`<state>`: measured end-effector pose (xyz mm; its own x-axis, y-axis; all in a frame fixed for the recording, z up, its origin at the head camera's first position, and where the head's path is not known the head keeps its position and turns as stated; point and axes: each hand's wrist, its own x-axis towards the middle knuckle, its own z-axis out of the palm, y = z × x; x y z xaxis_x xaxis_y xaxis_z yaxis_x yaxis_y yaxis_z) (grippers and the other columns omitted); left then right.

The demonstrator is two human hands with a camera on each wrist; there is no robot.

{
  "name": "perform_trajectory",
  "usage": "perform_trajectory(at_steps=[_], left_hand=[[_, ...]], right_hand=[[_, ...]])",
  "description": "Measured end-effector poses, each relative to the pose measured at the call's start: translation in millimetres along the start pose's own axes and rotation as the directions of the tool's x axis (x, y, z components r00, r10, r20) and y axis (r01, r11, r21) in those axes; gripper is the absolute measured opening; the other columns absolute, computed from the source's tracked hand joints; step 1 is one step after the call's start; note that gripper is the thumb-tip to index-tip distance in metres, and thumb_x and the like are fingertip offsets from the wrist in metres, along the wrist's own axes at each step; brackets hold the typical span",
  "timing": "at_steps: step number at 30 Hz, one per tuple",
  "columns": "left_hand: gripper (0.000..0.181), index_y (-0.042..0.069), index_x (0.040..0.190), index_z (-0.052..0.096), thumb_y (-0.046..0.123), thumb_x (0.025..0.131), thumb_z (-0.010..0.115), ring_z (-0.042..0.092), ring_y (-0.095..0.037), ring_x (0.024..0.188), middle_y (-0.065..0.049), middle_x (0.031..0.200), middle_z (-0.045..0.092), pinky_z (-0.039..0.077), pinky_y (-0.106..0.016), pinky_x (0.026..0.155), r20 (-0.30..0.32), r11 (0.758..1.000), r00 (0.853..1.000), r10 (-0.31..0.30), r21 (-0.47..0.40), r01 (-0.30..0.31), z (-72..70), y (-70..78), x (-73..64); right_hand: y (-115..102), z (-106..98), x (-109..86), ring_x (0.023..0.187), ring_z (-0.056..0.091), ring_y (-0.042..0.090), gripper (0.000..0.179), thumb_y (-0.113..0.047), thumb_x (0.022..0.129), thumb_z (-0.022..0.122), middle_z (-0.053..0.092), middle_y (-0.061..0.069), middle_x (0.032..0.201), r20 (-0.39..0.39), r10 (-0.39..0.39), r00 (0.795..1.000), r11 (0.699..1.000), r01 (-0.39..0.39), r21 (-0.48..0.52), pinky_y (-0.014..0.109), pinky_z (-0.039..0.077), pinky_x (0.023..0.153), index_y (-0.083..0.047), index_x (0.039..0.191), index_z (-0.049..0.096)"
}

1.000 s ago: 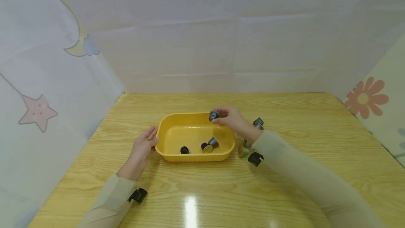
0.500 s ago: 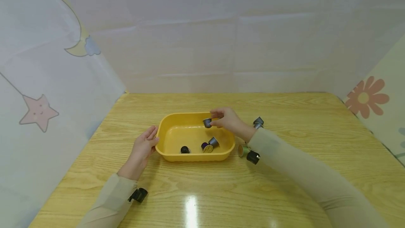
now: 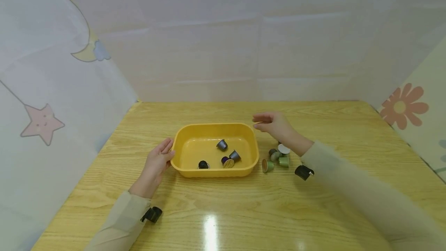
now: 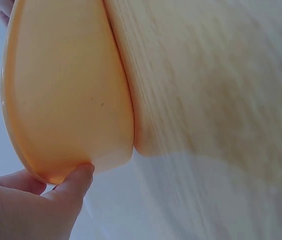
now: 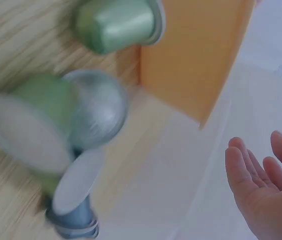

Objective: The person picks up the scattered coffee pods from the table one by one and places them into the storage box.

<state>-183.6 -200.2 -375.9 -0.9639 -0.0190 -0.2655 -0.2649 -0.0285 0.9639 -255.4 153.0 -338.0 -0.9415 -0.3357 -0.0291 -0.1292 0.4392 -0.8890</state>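
At the left end of a yellow plastic tub (image 3: 216,174), my left hand (image 3: 157,164) pinches the rim, with the thumb (image 4: 81,177) against the outer wall. Inside the tub lie several coffee capsules: a grey one (image 3: 222,145) farther back, another grey capsule (image 3: 235,156) beside a purple one (image 3: 227,162) with a gold lid, and a black one (image 3: 203,164) near the front wall. My right hand (image 3: 277,126) hovers past the tub's back right corner, fingers loosely extended and holding nothing. Below it on the table is a cluster of capsules, including a green one (image 3: 267,165).
The cluster right of the tub also includes another green capsule (image 3: 283,161) and one showing a white lid (image 3: 283,149). The wooden table (image 3: 195,212) runs back to a pale cloth wall (image 3: 223,61). A black wrist camera (image 3: 304,172) sits on the right sleeve.
My right hand lowered a grey capsule into the tub and let go of it, then moved right and up, out past the rim. The left hand stayed at the tub's left end.
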Motion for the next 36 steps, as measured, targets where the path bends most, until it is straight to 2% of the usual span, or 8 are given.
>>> perform_trajectory(at_steps=[5, 13, 18, 24, 30, 36], left_hand=[[0.062, 0.0, 0.16, 0.008, -0.001, 0.106, 0.039, 0.019, -0.027, 0.153, -0.012, 0.167, 0.015, 0.027, -0.043, 0.121, -0.002, 1.0, 1.0, 0.003, -0.002, -0.003, -0.5, -0.4, 0.5], [0.062, 0.001, 0.161, 0.008, -0.001, 0.106, 0.04, 0.02, -0.028, 0.153, -0.012, 0.167, 0.015, 0.029, -0.044, 0.12, -0.001, 1.0, 1.0, 0.005, 0.006, -0.005, -2.2, -2.2, 0.8], [0.063, 0.001, 0.161, 0.01, -0.002, 0.106, 0.04, 0.022, -0.027, 0.152, -0.012, 0.166, 0.017, 0.029, -0.045, 0.12, -0.005, 1.0, 1.0, 0.003, 0.011, -0.003, -2.4, -2.2, 0.9], [0.063, 0.0, 0.16, 0.008, -0.003, 0.106, 0.039, 0.019, -0.028, 0.153, -0.014, 0.167, 0.015, 0.028, -0.044, 0.12, -0.003, 1.0, 1.0, 0.01, -0.005, -0.01, -2.9, -2.8, 0.7], [0.062, -0.002, 0.16, 0.007, -0.004, 0.106, 0.038, 0.018, -0.029, 0.153, -0.015, 0.167, 0.014, 0.027, -0.044, 0.121, -0.005, 1.0, 1.0, 0.009, -0.019, -0.009, -2.2, -2.9, 0.6], [0.062, -0.001, 0.16, 0.008, -0.005, 0.106, 0.038, 0.017, -0.028, 0.153, -0.015, 0.167, 0.014, 0.026, -0.044, 0.122, -0.014, 0.999, 1.0, 0.002, -0.037, -0.002, -1.0, -2.2, 1.5]], right_hand=[[13.0, -21.8, -10.9, 0.132, 0.052, 0.039, 0.045, -0.01, 0.103, 0.057, 0.051, 0.024, 0.146, -0.039, -0.029, 0.999, 0.997, 0.027, -0.072, 0.048, 0.048, 0.106, 0.005, 0.145, 0.048], [31.1, -42.0, -23.0, 0.133, 0.051, 0.041, 0.047, -0.012, 0.104, 0.056, 0.048, 0.025, 0.149, -0.081, -0.047, 0.996, 0.993, 0.038, -0.111, 0.051, 0.045, 0.108, 0.005, 0.147, 0.046], [48.3, -53.1, -25.3, 0.137, 0.044, 0.045, 0.05, -0.015, 0.105, 0.056, 0.043, 0.026, 0.152, -0.063, -0.083, 0.995, 0.981, 0.071, -0.178, 0.059, 0.04, 0.11, 0.006, 0.148, 0.044], [63.4, -61.0, -23.0, 0.143, 0.033, 0.048, 0.052, -0.011, 0.102, 0.059, 0.039, 0.027, 0.155, -0.047, -0.074, 0.996, 0.97, 0.061, -0.235, 0.061, 0.038, 0.11, 0.005, 0.149, 0.043], [75.9, -65.9, -20.0, 0.14, 0.033, 0.052, 0.054, -0.004, 0.098, 0.063, 0.04, 0.029, 0.152, -0.015, -0.116, 0.993, 0.926, 0.102, -0.363, 0.066, 0.037, 0.108, 0.006, 0.148, 0.044], [85.5, -68.7, -18.1, 0.142, 0.03, 0.052, 0.059, -0.007, 0.098, 0.063, 0.035, 0.029, 0.156, 0.035, -0.078, 0.996, 0.92, 0.085, -0.381, 0.066, 0.036, 0.109, 0.004, 0.151, 0.039]])
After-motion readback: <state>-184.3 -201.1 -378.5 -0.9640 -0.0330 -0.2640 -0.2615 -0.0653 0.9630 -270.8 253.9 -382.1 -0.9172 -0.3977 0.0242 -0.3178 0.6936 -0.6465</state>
